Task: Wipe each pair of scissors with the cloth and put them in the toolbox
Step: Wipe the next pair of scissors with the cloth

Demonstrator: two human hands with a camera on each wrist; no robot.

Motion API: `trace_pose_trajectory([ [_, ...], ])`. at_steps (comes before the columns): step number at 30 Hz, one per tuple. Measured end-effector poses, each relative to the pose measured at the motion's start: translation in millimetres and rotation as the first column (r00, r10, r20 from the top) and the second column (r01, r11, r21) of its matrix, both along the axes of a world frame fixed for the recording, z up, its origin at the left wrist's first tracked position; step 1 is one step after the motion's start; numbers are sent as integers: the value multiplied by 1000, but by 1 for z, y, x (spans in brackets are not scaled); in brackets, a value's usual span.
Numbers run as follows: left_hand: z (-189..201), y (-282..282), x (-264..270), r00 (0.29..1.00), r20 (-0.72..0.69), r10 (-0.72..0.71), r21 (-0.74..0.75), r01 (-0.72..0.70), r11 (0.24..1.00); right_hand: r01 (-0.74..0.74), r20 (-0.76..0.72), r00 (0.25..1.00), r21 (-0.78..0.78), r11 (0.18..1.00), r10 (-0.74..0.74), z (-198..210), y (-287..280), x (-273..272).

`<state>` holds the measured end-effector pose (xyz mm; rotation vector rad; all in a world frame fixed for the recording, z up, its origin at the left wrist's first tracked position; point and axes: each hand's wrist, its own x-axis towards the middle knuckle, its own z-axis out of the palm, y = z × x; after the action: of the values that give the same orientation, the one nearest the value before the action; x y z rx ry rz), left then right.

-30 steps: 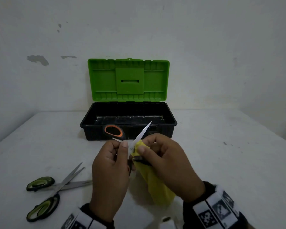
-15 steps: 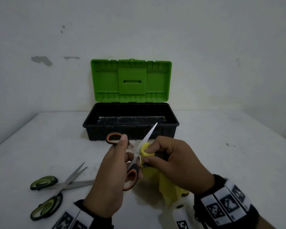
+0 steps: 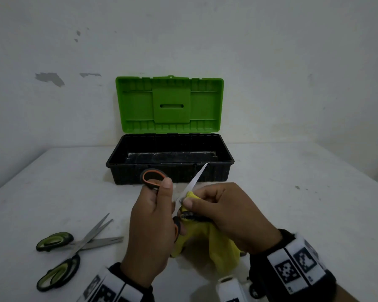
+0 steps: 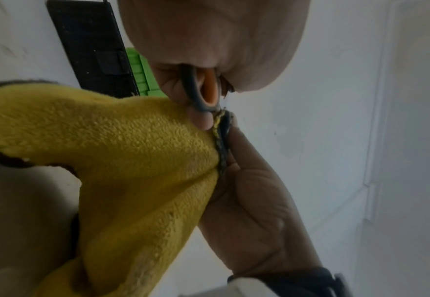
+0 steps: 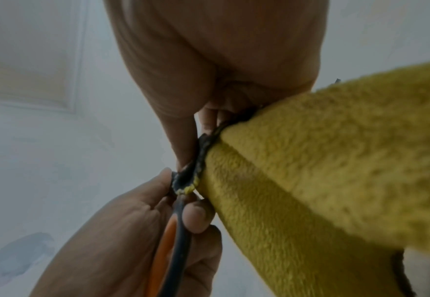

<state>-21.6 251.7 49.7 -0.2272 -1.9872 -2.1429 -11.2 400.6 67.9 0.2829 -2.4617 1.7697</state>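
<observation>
Cloth slid down the blade, left hand gripping orange scissors, right hand pinching cloth.

toolbox: black base, speckled with pale flecks; bright green lid raised behind it.
held scissors: black handle loops lined with orange; pale silver blade.
cloth: yellow fleece, edged with a dark stitched border in which yellow flecks are seen.
scissors on worktop: two pairs, black handles lined with olive green; grey metal blades.
worktop: off-white, marked with small dark specks.
wall: whitish, with grey patches of chipped paint at the left.
wristbands: white panels printed with black square-coded patterns, over black cuffs.
</observation>
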Motion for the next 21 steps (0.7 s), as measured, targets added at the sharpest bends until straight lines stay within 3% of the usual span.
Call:
trace_pose_trajectory([
  [6,-4,-4,-5,998,65,7,54,-11,998,2,4,1000,196,981,-2,4,10,2],
  [10,-3,-7,-5,999,53,-13,62,10,998,16,48,999,199,980,-26,5,17,7],
  [17,-2,-1,0,996,84,-5,36,2,999,1,-33,999,142,990,4,0,2,1],
  [21,1,-5,-3,998,64,28,13,-29,999,-20,-63,997,225,974,35,3,-4,-2],
])
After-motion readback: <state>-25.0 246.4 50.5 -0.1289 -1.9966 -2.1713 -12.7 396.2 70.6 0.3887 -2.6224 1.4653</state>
